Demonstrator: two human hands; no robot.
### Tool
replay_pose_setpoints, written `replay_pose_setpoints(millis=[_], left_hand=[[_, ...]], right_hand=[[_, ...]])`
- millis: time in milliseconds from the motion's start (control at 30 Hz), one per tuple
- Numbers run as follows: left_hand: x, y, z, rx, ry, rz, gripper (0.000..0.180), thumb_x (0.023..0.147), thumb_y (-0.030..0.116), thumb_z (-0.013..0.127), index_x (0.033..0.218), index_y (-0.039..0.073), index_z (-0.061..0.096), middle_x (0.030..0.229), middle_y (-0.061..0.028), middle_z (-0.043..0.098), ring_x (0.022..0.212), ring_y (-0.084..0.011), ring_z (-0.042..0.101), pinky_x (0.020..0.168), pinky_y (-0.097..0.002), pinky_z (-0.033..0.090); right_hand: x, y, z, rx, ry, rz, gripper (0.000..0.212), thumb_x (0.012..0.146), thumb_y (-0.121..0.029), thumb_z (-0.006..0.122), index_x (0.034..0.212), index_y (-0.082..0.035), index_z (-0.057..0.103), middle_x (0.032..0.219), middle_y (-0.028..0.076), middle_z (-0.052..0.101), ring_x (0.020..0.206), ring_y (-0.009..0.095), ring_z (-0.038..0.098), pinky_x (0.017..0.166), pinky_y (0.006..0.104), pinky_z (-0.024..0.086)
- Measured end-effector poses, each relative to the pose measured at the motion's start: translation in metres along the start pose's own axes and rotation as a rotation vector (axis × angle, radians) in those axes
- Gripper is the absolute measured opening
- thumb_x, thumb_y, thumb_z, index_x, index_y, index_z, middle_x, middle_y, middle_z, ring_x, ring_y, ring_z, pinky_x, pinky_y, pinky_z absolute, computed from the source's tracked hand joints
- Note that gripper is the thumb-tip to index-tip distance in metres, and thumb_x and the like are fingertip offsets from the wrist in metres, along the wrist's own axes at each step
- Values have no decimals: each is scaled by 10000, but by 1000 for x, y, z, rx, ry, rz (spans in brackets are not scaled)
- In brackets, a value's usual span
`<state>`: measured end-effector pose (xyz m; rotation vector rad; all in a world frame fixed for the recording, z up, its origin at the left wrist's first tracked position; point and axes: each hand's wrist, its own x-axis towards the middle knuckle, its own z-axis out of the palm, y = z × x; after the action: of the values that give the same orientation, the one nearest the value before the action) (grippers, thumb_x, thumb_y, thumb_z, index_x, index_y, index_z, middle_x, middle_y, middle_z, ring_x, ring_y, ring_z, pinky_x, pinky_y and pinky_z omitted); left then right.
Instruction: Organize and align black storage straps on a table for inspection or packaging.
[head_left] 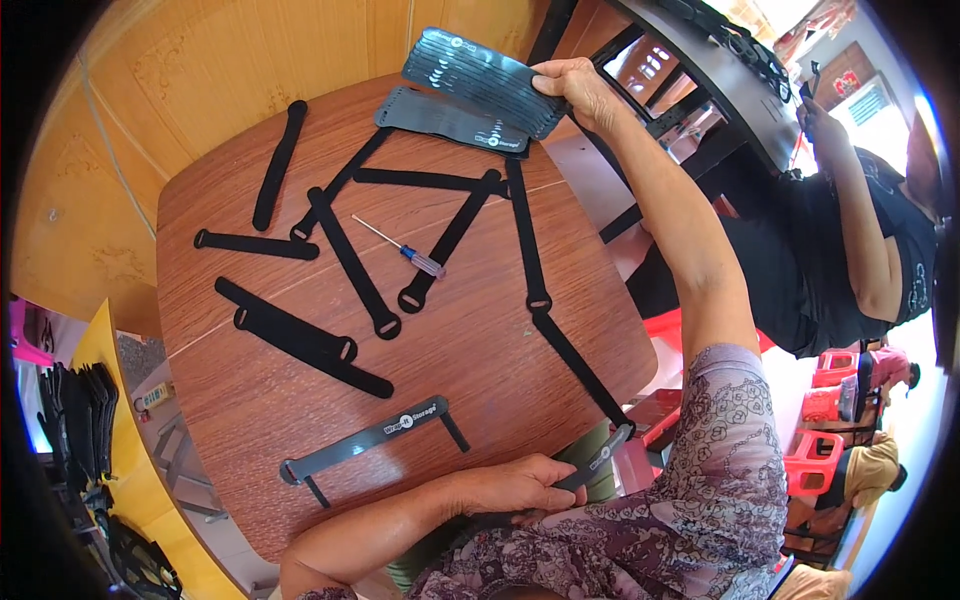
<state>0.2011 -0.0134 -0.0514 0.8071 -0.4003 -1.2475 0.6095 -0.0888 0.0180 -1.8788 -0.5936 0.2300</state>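
Observation:
My right hand (583, 90) reaches to the far edge of the table, its thumb and fingers closed on the end of a fanned stack of grey strips (470, 75). A second pile of grey strips (450, 118) lies just under that stack. Close to my body, my left hand (530, 485) is closed around a single grey strip (598, 460) with a rounded, printed end; part of the strip is hidden by the fingers. On the table near my left forearm rests another grey strip (365, 440), with short black strap pieces sticking out at both ends.
Several black straps with loop ends (350, 260) are spread over the wooden table (240, 360). Among them lies a small screwdriver (410, 252) with a clear and blue handle. A person in black (850, 220) sits at the right by a dark table (715, 70); red stools (815, 460) stand beyond.

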Motion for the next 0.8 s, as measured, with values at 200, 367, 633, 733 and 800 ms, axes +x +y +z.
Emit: replay_pose_setpoints(millis=[200, 367, 633, 733, 800], left_hand=[[0, -4, 1, -10, 9, -8, 263, 927, 247, 495, 1057, 23, 541, 644, 34, 464, 520, -47, 433, 458, -204, 355], [0, 0, 4, -12, 38, -3, 242, 897, 219, 502, 1001, 1, 518, 638, 13, 467, 481, -62, 435, 426, -217, 348], [1, -1, 0, -65, 21, -3, 252, 913, 224, 503, 1019, -5, 513, 681, -17, 532, 497, -64, 474, 420, -204, 365], [2, -1, 0, -56, 23, -2, 250, 913, 222, 503, 1016, -5, 512, 681, -16, 529, 495, -63, 472, 419, -203, 363], [3, -3, 0, -58, 21, 5, 249, 913, 222, 503, 1014, -5, 512, 675, -12, 521, 492, -62, 467, 419, -202, 361]], right_hand=[[-3, -1, 2, -28, -4, -9, 220, 782, -26, 594, 984, 9, 676, 846, 74, 668, 747, 152, 596, 736, 290, 482], [1, -1, -1, 103, 71, -26, 207, 814, -29, 581, 998, 28, 656, 873, 81, 655, 763, 165, 606, 730, 296, 497], [3, -1, 7, -179, 296, -126, 224, 773, -84, 609, 977, -17, 672, 850, 125, 673, 749, 220, 624, 718, 332, 484], [9, -4, 10, -776, 513, -489, 180, 789, -214, 571, 923, -188, 689, 844, 169, 638, 785, 343, 615, 691, 421, 488], [5, -3, 14, -850, 506, -529, 174, 791, -213, 572, 923, -180, 681, 816, 157, 640, 772, 341, 616, 680, 429, 485]])
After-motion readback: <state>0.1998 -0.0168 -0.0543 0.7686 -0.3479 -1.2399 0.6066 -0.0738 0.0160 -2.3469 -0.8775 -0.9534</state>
